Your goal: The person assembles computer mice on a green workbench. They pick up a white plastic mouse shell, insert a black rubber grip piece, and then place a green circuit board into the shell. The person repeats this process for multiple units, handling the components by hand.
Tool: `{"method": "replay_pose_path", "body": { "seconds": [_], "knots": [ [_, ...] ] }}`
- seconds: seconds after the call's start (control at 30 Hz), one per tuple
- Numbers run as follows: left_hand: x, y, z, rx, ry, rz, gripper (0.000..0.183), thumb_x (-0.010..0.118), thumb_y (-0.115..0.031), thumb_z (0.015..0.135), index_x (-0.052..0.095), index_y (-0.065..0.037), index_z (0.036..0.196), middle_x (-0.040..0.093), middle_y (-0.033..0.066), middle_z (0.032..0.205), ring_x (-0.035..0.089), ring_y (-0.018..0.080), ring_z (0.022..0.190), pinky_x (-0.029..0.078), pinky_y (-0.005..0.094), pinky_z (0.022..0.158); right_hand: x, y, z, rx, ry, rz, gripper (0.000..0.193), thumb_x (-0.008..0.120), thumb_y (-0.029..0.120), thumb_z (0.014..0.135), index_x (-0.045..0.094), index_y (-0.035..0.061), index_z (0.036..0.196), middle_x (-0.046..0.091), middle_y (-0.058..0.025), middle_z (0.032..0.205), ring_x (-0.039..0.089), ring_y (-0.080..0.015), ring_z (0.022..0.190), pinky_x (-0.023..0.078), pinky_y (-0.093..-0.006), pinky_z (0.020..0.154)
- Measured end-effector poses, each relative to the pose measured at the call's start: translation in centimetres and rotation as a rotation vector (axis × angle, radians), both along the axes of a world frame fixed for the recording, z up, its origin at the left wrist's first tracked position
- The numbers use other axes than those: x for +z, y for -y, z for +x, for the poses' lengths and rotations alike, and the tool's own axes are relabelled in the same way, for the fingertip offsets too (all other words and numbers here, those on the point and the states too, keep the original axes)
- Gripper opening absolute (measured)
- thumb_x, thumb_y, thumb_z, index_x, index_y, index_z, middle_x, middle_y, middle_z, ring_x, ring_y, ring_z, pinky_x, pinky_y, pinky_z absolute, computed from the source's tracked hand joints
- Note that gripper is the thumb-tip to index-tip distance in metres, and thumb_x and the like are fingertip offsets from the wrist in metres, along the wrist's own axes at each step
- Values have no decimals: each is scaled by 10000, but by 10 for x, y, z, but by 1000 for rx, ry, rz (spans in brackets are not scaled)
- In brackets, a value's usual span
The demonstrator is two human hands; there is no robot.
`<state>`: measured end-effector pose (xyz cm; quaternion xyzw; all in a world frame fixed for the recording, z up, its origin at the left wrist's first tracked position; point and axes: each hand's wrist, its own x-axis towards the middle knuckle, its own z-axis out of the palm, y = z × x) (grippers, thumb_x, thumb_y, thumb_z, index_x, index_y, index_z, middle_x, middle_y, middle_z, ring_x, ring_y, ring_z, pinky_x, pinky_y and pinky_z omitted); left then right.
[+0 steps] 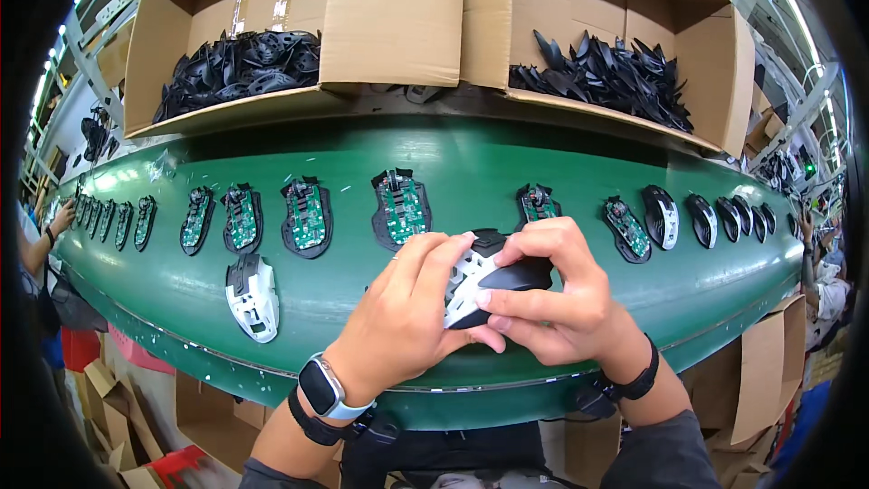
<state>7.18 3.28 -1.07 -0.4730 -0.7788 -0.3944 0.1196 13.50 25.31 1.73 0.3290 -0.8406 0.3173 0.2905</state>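
Over the middle of the green table, a white and black computer mouse shell (465, 277) is held between both my hands. My left hand (385, 317) is closed around its left side, fingers over the top edge and thumb underneath. With thumb and fingers, my right hand (566, 294) grips a smooth black cover piece (523, 275) lying against the shell's right side. Whether the cover is fully seated cannot be seen. Farther left lies another white and black mouse shell (253, 299). Just beyond my right hand is a mouse base with a green circuit board (540, 206), partly covered by it.
Several mouse bases with circuit boards (307, 216) line the table (335, 308). Mice with covers (662, 216) stand at the right. Behind are cardboard boxes of black plastic parts (243, 68) and black cover pieces (606, 77). Other people's hands (62, 217) show at the edges.
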Motion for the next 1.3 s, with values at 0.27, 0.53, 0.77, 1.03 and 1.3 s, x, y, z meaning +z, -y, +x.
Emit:
{"method": "replay_pose_path", "body": {
  "seconds": [0.27,0.53,0.77,1.03,1.3],
  "knots": [
    [3,4,-3,-45,-56,44,946,886,-527,776,514,50,1427,575,275,1251,634,440,1092,554,470,932,-5,-4,-1,10,92,-86,417,902,161,707,770,115,1100,611,-146,1200,582,-331,1084,485,-438,929],
    [1,10,-5,-160,-2,253,1079,1006,-336,687,376,-8,1498,460,231,1429,521,398,1323,486,522,1089,-12,-4,-4,238,515,-617,922,969,257,752,503,2,1505,553,-151,1410,551,-259,1322,449,-378,1115],
    [-10,16,6,-327,1319,709,823,992,-192,721,574,47,1389,711,131,1304,692,226,1190,547,391,1048,-3,16,6,-36,6,-473,892,982,282,736,547,-13,1457,607,-204,1319,638,-316,1197,527,-398,1015],
    [5,3,16,-213,1323,764,951,1005,-398,684,561,49,1397,693,132,1324,699,248,1183,566,410,1041,-9,15,3,66,104,-573,867,1012,231,699,548,-40,1380,705,-245,1266,683,-397,1254,573,-446,1044],
    [-7,8,16,-248,1214,683,892,993,-252,730,533,76,1421,683,142,1332,678,228,1207,531,399,1073,-6,-6,-8,202,291,-488,897,1008,228,698,548,-18,1428,662,-224,1371,648,-309,1312,508,-446,1126]
  ]
}}
